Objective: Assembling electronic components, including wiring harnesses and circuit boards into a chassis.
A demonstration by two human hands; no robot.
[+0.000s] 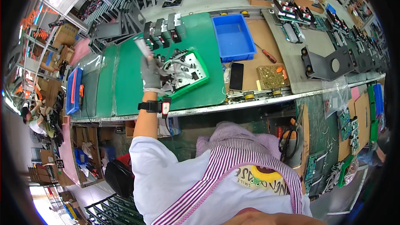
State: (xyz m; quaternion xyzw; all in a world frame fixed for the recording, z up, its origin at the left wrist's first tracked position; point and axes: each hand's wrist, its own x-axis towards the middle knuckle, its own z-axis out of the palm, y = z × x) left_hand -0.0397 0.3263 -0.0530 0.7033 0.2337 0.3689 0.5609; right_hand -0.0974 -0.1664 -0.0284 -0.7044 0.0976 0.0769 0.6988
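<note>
My left hand (150, 73), in a grey glove with a black strap round the wrist, reaches over the green work mat (127, 87). It is closed on a flat silvery piece (143, 47) that points up and to the left; its exact kind is too blurred to tell. Just right of the hand, a green tray (203, 67) holds white and grey cables and small black parts. Beyond the hand stand several black and silver finned boxes (176, 27). My right hand is not in view.
Right of the mat lie a blue bin (234, 37), a black phone (236, 76), a red-handled screwdriver (266, 54) and a box of small screws (271, 77). Dark metal brackets (329, 64) stand farther right. A narrow blue tray (75, 91) sits at the left edge.
</note>
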